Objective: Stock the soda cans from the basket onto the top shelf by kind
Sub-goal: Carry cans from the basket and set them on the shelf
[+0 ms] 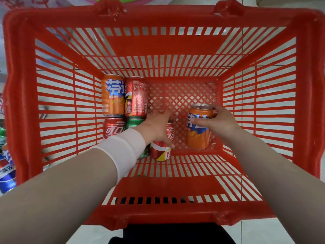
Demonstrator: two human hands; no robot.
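I look straight down into a red plastic basket (163,187). My right hand (219,120) grips an orange soda can (198,136) near its top, at the bottom right of the basket. My left hand (158,127), with a white wristband, reaches over a red cola can (162,152) lying on the mesh floor and curls its fingers round it. At the basket's left lie another orange can (112,95), a red cola can (136,95), a second red cola can (113,127) and a green can (133,121), partly hidden by my left wrist.
Outside the basket at the far left stand a blue cola can (6,175) and a green can (2,136). Pale floor tiles show through the basket's slots. Dark clothing (172,233) sits below the near rim.
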